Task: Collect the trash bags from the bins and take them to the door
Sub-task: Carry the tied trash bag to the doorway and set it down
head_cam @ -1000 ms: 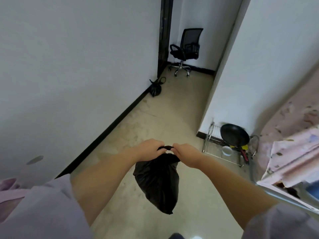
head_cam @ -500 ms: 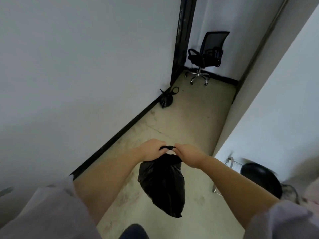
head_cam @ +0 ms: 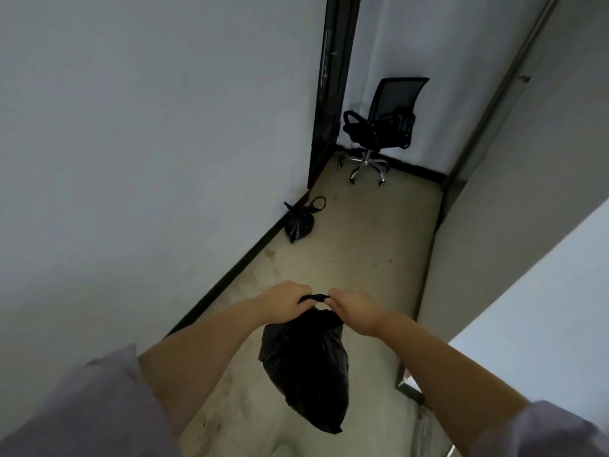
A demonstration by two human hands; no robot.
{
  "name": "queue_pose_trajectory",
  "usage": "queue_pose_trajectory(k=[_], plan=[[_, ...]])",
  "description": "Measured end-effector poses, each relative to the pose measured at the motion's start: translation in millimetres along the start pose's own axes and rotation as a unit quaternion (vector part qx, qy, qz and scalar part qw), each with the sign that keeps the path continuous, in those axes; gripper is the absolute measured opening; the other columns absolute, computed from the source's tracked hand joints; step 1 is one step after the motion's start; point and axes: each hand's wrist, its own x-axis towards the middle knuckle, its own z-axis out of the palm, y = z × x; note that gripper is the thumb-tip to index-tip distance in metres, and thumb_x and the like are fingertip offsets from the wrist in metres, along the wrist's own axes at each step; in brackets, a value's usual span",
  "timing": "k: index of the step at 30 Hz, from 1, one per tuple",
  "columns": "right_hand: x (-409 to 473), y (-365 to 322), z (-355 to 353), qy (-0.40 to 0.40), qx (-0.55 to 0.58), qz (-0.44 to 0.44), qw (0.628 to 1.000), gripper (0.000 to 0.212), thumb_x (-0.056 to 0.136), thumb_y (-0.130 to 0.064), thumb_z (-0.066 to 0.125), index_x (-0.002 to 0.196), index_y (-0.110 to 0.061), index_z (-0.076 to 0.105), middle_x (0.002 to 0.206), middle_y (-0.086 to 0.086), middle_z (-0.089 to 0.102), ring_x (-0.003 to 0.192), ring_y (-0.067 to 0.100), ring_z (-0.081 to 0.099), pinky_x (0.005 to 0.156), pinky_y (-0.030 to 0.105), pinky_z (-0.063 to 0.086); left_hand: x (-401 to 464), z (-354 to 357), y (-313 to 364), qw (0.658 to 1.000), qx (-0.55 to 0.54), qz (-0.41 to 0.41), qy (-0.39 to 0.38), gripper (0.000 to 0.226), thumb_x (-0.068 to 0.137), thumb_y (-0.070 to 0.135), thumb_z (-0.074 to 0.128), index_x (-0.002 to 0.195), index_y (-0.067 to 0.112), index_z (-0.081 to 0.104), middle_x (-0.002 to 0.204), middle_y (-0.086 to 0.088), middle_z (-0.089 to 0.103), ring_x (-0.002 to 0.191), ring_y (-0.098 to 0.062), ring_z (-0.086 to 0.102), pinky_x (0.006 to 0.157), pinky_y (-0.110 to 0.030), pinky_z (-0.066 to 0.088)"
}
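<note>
While the black trash bag (head_cam: 308, 367) hangs free above the floor (head_cam: 356, 258), its whole weight rides on the twisted neck pinched between the two hands. The left hand (head_cam: 286, 300) and right hand (head_cam: 354, 308) are each curled tight on that neck, knuckles up, so the bag's body dangles directly below the fingers (head_cam: 304, 293) and between the forearms. If either pinch loosens, the slick film could slip through, or the thin plastic could tear at the neck, and the bag would drop and spill. Further along, a second tied bag (head_cam: 299, 222) sits on the floor against the left wall, just short of the dark door frame (head_cam: 329, 94). Beyond it stands an office chair (head_cam: 382, 127).
</note>
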Motion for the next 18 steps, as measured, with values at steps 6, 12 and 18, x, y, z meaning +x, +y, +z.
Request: queue_pose_trajectory(k=[6, 12, 18], plan=[[94.6, 41.8, -52.9, -0.009, 0.013, 0.009, 1.0, 0.034, 0.103, -0.03, 0.028, 0.108, -0.004, 0.05, 0.104, 0.023, 0.061, 0.086, 0.032, 0.056, 0.07, 0.036, 0.037, 101.6, -49.3, -37.3, 1.0, -0.017, 0.005, -0.014, 0.033, 0.1, 0.03, 0.041, 0.089, 0.003, 0.055, 0.091, -0.018, 0.064, 0.075, -0.023, 0.052, 0.065, -0.029, 0.034], [203.8, 80.6, -96.6, -0.013, -0.008, -0.026, 1.0, 0.035, 0.103, -0.029, 0.029, 0.106, -0.001, 0.05, 0.102, 0.025, 0.062, 0.087, 0.034, 0.058, 0.064, 0.03, 0.029, 198.4, -79.7, -88.9, 0.999, -0.041, -0.024, 0.01, 0.029, 0.1, 0.027, 0.042, 0.085, 0.005, 0.055, 0.09, -0.02, 0.063, 0.08, -0.029, 0.057, 0.065, -0.028, 0.032], [301.6, 127.4, -137.2, -0.04, -0.012, -0.058, 0.997, 0.037, 0.103, -0.029, 0.031, 0.105, 0.0, 0.052, 0.1, 0.024, 0.063, 0.078, 0.029, 0.054, 0.062, 0.029, 0.028, 292.6, -103.5, -127.5, 0.995, -0.069, -0.067, 0.01, 0.033, 0.1, 0.029, 0.04, 0.094, 0.002, 0.058, 0.093, -0.017, 0.065, 0.083, -0.027, 0.059, 0.073, -0.036, 0.043]])
